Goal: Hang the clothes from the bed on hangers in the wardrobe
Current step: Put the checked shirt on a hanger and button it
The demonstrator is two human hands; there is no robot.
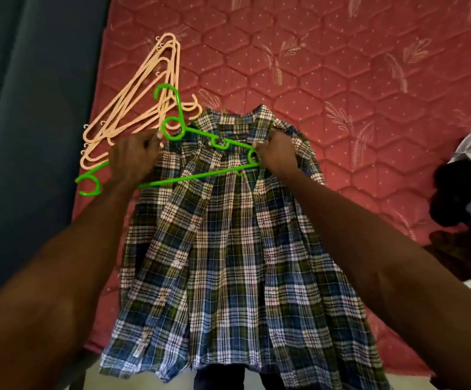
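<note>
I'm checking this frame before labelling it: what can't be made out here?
Head view, the only one:
- Green hanger: its left arm is hidden behind the left hand, and the right hand covers its right tip.
- Plaid shirt: hem partly cut off by the bottom edge.
- Pile of clothes: cut off by the right edge, too dark to identify.
- Wardrobe: not in view.

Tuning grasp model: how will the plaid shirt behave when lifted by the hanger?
The plaid shirt is probably floppy: it creases and drapes over the mattress edge. It likely slips off the thin green hanger, whose left end sticks out uncovered. Probably light, since both hands pinch it easily.
</note>
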